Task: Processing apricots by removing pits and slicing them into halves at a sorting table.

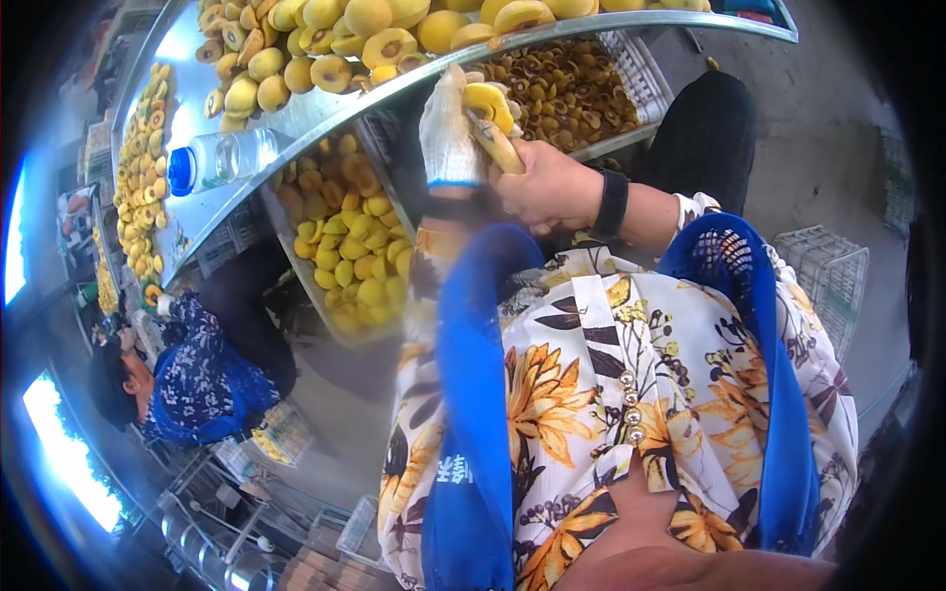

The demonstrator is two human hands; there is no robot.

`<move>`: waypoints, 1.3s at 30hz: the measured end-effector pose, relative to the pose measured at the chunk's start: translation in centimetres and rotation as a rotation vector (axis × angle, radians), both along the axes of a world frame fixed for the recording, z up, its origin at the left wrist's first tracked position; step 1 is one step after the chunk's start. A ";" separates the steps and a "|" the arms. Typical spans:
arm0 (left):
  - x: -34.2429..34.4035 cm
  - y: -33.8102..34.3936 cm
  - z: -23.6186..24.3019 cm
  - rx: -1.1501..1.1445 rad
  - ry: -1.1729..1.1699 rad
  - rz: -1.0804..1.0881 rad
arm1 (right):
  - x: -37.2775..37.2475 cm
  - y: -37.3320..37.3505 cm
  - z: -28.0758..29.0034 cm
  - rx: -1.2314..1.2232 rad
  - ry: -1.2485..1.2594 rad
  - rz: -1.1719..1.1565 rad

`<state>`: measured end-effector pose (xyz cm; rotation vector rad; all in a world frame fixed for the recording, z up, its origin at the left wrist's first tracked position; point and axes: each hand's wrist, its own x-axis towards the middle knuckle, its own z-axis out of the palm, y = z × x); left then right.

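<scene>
1. Cutting or pitting seems in hand: the left hand (451, 130), in a knit glove, pinches a smooth yellow fruit (493, 100) just beside the bench (225, 205) — the right hand (554, 187) is wrapped round a tan-handled tool (506, 154).
2. Next move likely calls for steady, careful pressure.
3. Shiny metal bench; latticed plastic crate (648, 87) below it.

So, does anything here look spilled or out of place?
One small yellowish bit lies alone on the floor, perhaps dropped; it's too small to identify. The bottle also looks odd on the table, between spreads of fruit.
</scene>
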<state>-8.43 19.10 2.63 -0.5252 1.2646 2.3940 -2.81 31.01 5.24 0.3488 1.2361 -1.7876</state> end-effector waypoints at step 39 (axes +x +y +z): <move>2.9 2.0 1.3 -0.523 0.148 0.375 | -4.2 -0.2 -3.3 0.507 0.492 -0.243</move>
